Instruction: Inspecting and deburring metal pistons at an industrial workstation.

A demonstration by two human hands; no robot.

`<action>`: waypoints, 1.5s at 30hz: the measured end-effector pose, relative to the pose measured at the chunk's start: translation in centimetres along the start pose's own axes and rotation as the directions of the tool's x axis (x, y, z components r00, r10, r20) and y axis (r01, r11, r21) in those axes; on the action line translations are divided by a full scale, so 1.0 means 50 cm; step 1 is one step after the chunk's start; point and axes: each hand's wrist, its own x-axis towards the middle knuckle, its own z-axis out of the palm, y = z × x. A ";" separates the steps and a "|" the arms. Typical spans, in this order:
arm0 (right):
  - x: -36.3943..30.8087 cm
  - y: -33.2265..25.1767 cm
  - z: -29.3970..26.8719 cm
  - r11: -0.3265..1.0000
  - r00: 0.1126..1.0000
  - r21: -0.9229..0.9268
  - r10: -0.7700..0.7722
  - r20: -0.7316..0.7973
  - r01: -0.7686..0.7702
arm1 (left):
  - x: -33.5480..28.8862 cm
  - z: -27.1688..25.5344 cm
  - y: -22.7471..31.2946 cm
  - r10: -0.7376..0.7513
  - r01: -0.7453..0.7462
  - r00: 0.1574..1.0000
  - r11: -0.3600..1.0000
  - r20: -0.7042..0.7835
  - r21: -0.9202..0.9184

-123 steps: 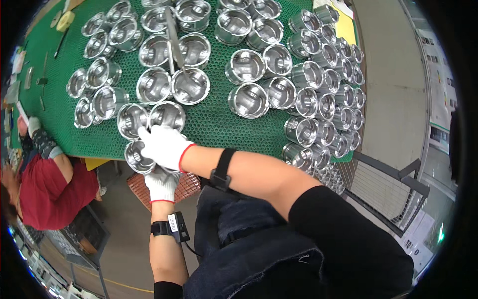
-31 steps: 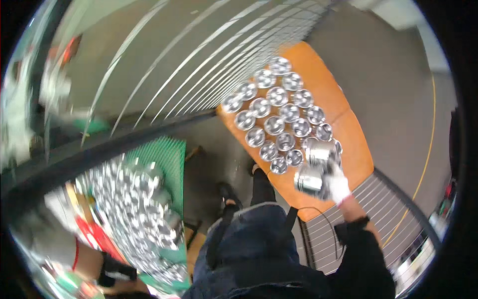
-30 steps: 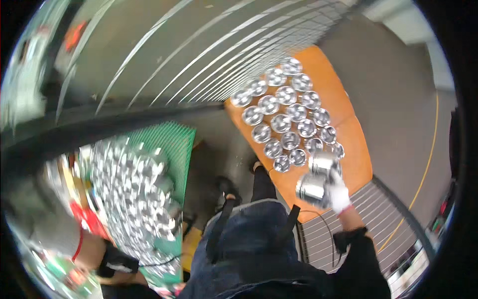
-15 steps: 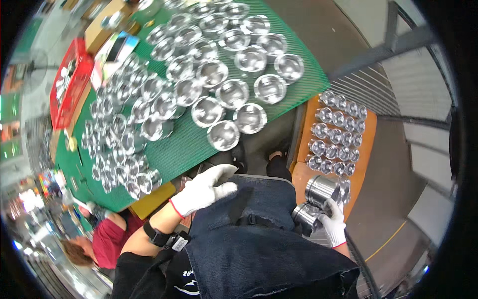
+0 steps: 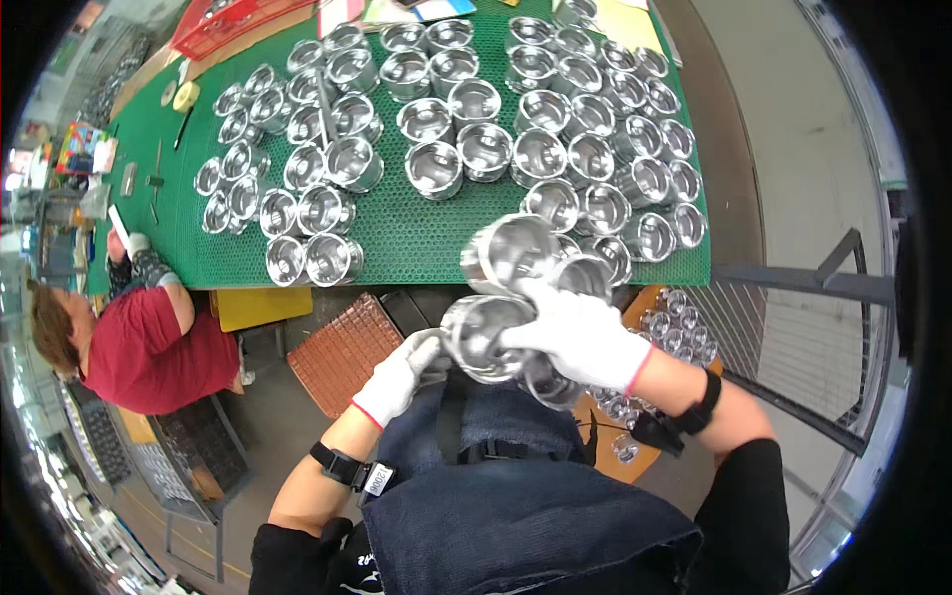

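Observation:
My white-gloved right hand grips several shiny metal pistons in a cluster above the near edge of the table. One large piston is at the far side of the cluster, and another, the near-left piston, hangs in front of my apron. The fingertips of my right hand reach over and between them; motion blurs part of the cluster. My left hand, also gloved, has its fingers curled against the left side of the near-left piston. Its fingertips are partly hidden.
Rows of pistons stand on the green mat. More lie on an orange board at lower right, beside a metal railing. A red crate sits far left. A person in a red shirt sits at left.
My right hand has come from the orange board at the right up to the table edge with the pistons. My left hand now meets one of them. The view has turned toward the table.

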 end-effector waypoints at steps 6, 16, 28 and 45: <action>0.249 0.063 0.110 0.987 0.964 0.070 -0.156 0.217 0.144 | 0.030 -0.034 0.026 -0.074 0.014 0.992 0.871 -0.103 -0.491; 0.389 0.105 0.166 0.982 0.958 -0.120 -0.109 0.265 0.145 | 0.185 -0.133 0.076 -0.074 -0.069 0.990 0.464 -0.117 -0.883; 0.332 0.163 0.164 0.975 0.982 -0.139 0.164 -0.090 -0.176 | 0.135 -0.179 -0.005 -0.076 -0.109 0.961 0.781 -0.266 -0.616; 0.209 0.132 0.109 0.999 0.989 0.040 -0.025 -0.148 0.031 | -0.288 0.010 -0.301 -0.315 0.399 0.743 0.917 -0.590 0.014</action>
